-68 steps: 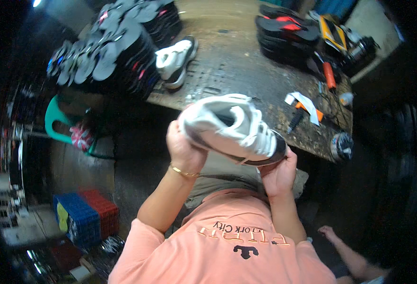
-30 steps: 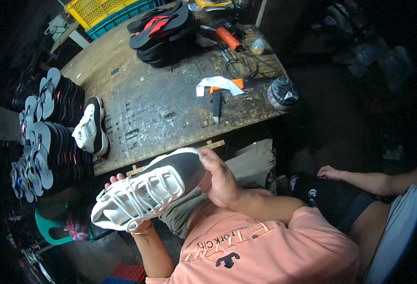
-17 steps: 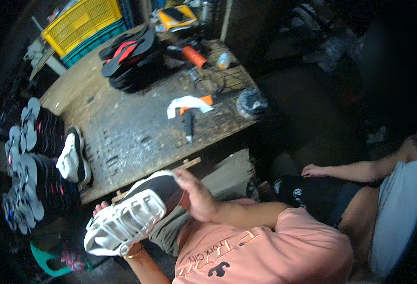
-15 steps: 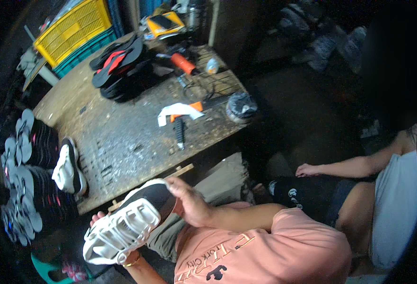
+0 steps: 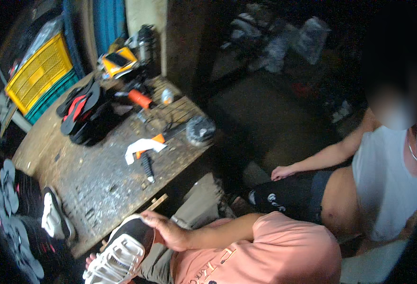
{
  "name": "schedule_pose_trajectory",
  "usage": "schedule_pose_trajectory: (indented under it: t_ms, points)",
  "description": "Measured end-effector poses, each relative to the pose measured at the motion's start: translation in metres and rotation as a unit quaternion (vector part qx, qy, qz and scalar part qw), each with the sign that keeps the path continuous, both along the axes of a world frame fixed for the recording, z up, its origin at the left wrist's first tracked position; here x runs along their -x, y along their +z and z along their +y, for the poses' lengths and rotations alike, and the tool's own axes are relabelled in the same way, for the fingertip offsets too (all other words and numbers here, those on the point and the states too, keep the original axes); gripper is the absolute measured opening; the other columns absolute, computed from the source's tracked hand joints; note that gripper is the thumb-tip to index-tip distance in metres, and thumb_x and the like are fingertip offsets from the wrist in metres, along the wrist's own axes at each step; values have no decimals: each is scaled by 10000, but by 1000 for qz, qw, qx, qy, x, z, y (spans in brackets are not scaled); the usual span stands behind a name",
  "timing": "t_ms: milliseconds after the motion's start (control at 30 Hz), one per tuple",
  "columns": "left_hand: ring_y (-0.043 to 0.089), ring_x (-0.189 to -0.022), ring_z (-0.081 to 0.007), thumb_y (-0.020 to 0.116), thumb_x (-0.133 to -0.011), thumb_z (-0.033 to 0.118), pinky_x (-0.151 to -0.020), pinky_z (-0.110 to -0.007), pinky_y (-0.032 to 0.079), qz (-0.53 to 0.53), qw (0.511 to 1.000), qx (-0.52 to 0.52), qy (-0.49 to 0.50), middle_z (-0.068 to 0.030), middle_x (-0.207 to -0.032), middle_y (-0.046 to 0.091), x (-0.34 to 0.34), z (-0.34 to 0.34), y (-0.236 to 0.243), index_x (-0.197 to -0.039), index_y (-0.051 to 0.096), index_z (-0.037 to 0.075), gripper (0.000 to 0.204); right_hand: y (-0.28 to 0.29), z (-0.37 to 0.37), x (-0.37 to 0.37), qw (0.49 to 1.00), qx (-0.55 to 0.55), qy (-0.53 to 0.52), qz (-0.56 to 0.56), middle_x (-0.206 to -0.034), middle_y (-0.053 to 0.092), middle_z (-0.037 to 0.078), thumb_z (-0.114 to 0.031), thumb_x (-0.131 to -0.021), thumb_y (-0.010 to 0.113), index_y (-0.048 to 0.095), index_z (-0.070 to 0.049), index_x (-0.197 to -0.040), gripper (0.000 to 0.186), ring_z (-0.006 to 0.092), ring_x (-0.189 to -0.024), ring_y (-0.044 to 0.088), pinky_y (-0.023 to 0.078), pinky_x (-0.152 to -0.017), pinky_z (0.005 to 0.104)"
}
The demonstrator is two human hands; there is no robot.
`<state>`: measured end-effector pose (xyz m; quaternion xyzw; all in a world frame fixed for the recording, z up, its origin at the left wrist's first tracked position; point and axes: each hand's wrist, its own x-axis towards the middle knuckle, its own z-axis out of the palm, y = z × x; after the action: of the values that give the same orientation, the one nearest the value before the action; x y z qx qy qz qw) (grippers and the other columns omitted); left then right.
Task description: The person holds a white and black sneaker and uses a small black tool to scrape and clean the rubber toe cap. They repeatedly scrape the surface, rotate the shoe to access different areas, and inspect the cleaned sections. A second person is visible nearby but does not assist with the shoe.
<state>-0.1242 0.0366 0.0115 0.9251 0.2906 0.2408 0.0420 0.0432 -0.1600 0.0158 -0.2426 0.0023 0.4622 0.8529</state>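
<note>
A white sneaker with a dark toe [image 5: 118, 255] is low in the view, above my lap. My right hand [image 5: 168, 229] grips its toe end, thumb along the rim. My left hand [image 5: 91, 260] holds it from beneath; only some fingertips show at its left side, the rest hidden by the shoe. A second white and black sneaker [image 5: 55, 217] lies on the worn wooden table [image 5: 95, 184] beyond the shoe, beside stacks of grey flip-flops [image 5: 14, 229].
Black-and-red flip-flops [image 5: 78, 111], a cutter [image 5: 147, 165], white strip [image 5: 137, 146], orange tool [image 5: 140, 98] and round container [image 5: 199, 130] are on the table. Crates [image 5: 38, 73] stand behind. A person [image 5: 381, 184] sits at my right, arm resting near their leg.
The view has swung right, bringing more of the seated person and crates in. Earlier the shoe was turned from side-on to top-up; both my hands still hold it.
</note>
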Motion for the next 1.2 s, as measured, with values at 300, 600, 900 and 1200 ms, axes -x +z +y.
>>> schedule_pose_trajectory:
  t_ms: [300,600,900,1200]
  points:
    - [346,-1513,-334,404,-1043,465,-1267,-523,227,-57,986,146,-52,-146,-1625,382,-70,-27,10,-1590,321,32,702,6,-1,-2,999,-43,13,-20,-1158,684,23,-424,-1058,500,543,-157,-1307,368,151,-1011,697,603,-774,349]
    - [333,-1520,-328,398,-1042,483,-1272,-524,216,-68,973,206,-81,-143,-1635,365,-94,-38,14,-1597,301,39,717,16,0,-5,996,-81,37,-24,-1225,670,25,-458,-1058,486,534,-158,-1355,425,172,-1075,685,602,-836,382]
    - [320,-1528,-322,392,-1041,501,-1277,-524,205,-69,966,233,-91,-140,-1645,348,-100,-40,16,-1605,282,46,733,22,-6,-3,991,-116,61,-5,-1231,668,26,-484,-1067,467,529,-160,-1352,436,165,-1085,683,602,-850,369]
    - [307,-1536,-315,387,-1040,519,-1282,-525,194,-74,961,249,-98,-138,-1655,332,-101,-39,16,-1612,262,53,749,26,-7,-6,992,-115,47,-33,-1213,704,70,-467,-1083,452,544,-99,-1370,475,172,-1060,704,588,-899,363]
